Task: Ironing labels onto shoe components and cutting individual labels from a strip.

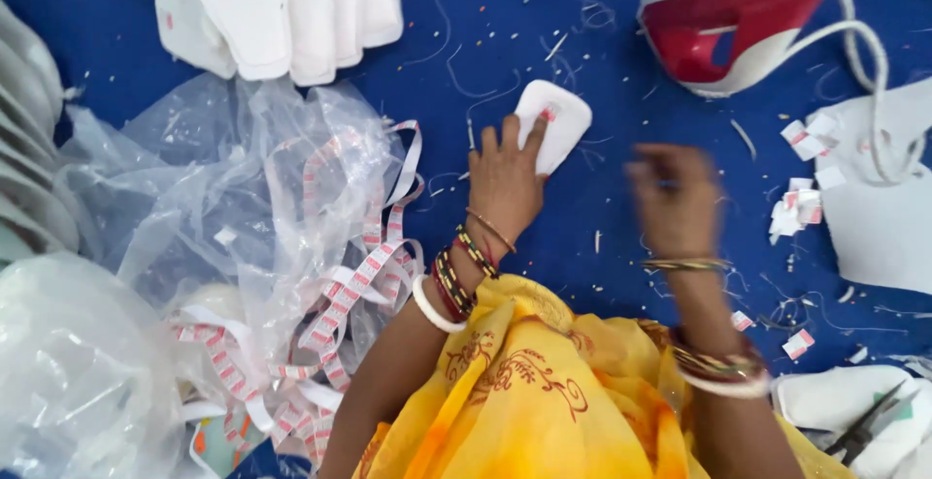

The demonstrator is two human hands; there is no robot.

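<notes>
My left hand (503, 180) rests on the blue cloth surface (505, 23), its fingertips pressing the near edge of a small white fabric piece (553, 120) with a tiny red-marked label. My right hand (675, 198) hovers to the right of it, blurred by motion; I cannot tell whether it holds anything. Both wrists carry several bangles. Yellow patterned cloth (524, 382) covers my lap below the hands.
A red and white iron (748, 18) with a white cord stands at the back right. Stacked white fabric pieces (282, 8) lie at the back left. Clear plastic bags (194, 198) with a tangle of label tape (359, 275) fill the left. Cut labels (801, 207) and scissors (869, 426) lie right.
</notes>
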